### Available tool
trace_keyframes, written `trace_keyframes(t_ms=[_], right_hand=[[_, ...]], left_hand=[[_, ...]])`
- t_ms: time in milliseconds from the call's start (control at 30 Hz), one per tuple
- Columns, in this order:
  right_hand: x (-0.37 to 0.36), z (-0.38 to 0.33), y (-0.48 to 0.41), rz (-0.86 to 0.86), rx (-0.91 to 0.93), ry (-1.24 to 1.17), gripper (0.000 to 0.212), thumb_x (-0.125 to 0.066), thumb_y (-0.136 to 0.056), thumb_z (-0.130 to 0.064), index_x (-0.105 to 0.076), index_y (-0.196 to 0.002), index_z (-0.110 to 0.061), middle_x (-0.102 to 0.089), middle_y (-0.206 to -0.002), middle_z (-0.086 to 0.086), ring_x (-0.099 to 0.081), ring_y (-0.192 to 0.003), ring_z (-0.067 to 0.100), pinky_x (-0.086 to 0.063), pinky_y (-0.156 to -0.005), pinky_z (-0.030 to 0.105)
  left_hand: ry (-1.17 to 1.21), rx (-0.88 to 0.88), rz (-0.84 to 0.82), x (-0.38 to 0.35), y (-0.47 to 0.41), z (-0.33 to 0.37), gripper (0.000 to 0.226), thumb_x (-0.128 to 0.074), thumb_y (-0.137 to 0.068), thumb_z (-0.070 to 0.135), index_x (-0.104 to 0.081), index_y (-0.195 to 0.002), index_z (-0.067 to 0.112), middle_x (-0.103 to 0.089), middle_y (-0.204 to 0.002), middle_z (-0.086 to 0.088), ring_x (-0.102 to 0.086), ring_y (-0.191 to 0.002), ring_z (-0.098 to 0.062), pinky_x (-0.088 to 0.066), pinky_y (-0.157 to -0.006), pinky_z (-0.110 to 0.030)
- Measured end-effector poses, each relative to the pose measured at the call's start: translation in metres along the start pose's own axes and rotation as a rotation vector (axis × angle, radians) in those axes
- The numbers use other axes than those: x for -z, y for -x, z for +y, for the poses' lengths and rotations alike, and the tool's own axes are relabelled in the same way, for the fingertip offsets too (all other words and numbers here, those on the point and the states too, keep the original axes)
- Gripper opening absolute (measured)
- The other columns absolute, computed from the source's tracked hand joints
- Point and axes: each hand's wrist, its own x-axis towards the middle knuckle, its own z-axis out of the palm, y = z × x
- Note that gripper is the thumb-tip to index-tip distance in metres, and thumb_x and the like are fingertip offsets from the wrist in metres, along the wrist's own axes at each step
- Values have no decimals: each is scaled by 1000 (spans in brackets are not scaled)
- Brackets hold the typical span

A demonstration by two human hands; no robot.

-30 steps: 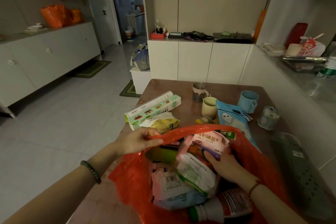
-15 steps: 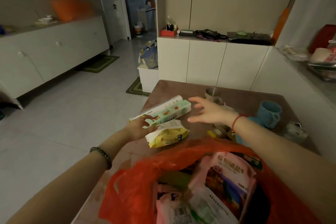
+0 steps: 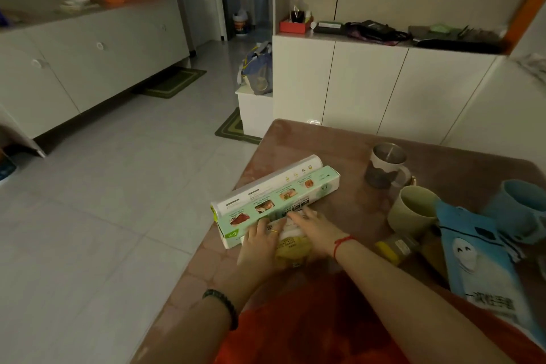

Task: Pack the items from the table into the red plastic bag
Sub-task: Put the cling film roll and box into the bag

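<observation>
The red plastic bag lies at the table's near edge, under my forearms; its contents are out of view. A yellow-and-white packet rests on the brown table beside a long green cling-film box and a white roll. My left hand holds the packet's left side. My right hand lies over its top, fingertips touching the green box.
To the right stand a steel mug, a pale green cup, a blue mug, a blue pouch and a small yellow-capped jar. White cabinets stand behind the table. Tiled floor lies to the left.
My right hand left the bag, reached across the table and came down on the yellow packet. My left hand let go of the bag's rim and took the packet. The view shifted forward.
</observation>
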Motion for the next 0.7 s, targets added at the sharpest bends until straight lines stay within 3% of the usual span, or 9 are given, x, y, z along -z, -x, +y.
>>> trace_keyframes(t_ms=[100, 200, 300, 400, 467, 533, 600, 633, 700], right_hand=[[3, -1, 6, 78, 34, -13, 79, -73, -68, -28, -29, -133, -28, -31, -135, 9, -40, -120, 35, -42, -99, 45], [19, -6, 30, 191, 103, 19, 62, -66, -73, -35, -38, -128, -29, -36, -129, 7, -41, -118, 31, -42, -97, 41], [49, -12, 67, 359, 191, -18, 61, -67, -72, -35, -43, -128, -30, -41, -128, 2, -39, -120, 23, -41, -99, 40], [76, -21, 119, 625, 271, -192, 69, -75, -67, -29, -47, -129, -23, -48, -126, 3, -44, -120, 21, -39, -102, 40], [85, -29, 162, 801, 144, -510, 81, -80, -65, -28, -40, -135, -25, -44, -133, 0, -41, -125, 16, -35, -105, 31], [88, -49, 205, 776, -3, -1125, 94, -80, -61, -39, -28, -139, -35, -40, -139, -5, -41, -126, 15, -38, -102, 36], [79, -72, 233, 546, 50, -1631, 96, -75, -57, -44, -27, -140, -34, -49, -138, 0, -51, -122, 25, -47, -94, 49], [73, -83, 243, 482, 98, -1715, 87, -74, -60, -39, -35, -137, -30, -57, -131, 2, -58, -115, 27, -50, -89, 51], [61, -98, 258, 556, 106, -1768, 57, -72, -72, -23, -52, -126, -23, -68, -116, 4, -67, -101, 24, -55, -82, 47]], left_hand=[[-31, 5, 14, -2, -2, -2, 93, -60, -78, 56, -6, -148, 26, -26, -147, -10, -26, -134, -28, -24, -115, -39], [10, -49, 53, 13, 10, 1, 95, -57, -76, 61, -9, -148, 25, -36, -143, -9, -36, -128, -28, -29, -111, -38], [164, -111, 163, 46, 29, 2, 91, -64, -65, 61, -28, -142, 29, -50, -130, -7, -46, -120, -27, -35, -103, -33], [470, -158, 232, 91, 60, 11, 80, -74, -60, 47, -43, -132, 29, -57, -118, 0, -54, -114, -16, -43, -97, -27], [779, -145, 225, 120, 86, 23, 63, -79, -66, 34, -49, -122, 27, -63, -101, 9, -62, -93, 4, -48, -79, -12], [1045, -150, 198, 138, 112, 38, 52, -77, -72, 21, -50, -116, 23, -62, -89, 14, -62, -70, 13, -47, -61, -4], [1146, -190, 202, 143, 138, 57, 53, -78, -71, 22, -49, -115, 26, -63, -92, 11, -64, -78, 1, -53, -69, -13], [1128, -226, 205, 143, 152, 67, 54, -80, -68, 29, -49, -113, 33, -64, -96, 10, -65, -87, -6, -54, -78, -21], [980, -360, 207, 140, 178, 79, 61, -76, -59, 49, -44, -110, 51, -60, -111, 12, -59, -107, -7, -49, -94, -27]])
